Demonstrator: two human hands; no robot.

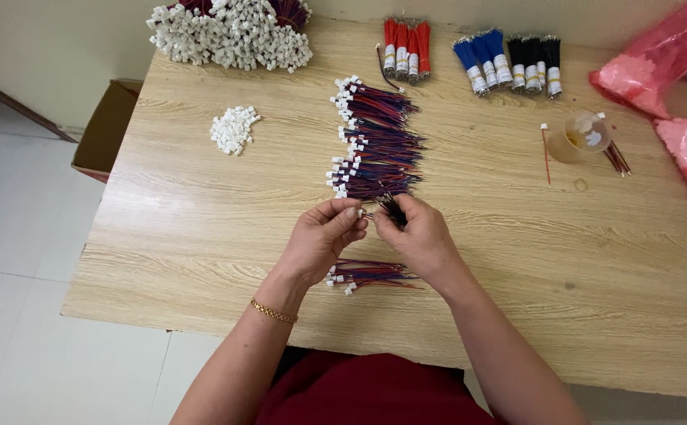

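- Thin wires (391, 207) pinched in right hand (420, 236), just near of the long wire row, mid-table.
- Left hand (321, 236) closed on a tiny white connector (361, 212), fingertips touching the wire ends.
- Probably featherlight, floppy, easy to kink; best gripped close to the tips.
- Small finished bunch (368, 275) lying under the wrists.
- Long wire row (375, 142) beyond.
- Loose connector pile (233, 128) far left; red, blue, black bundles (477, 59) along far edge.
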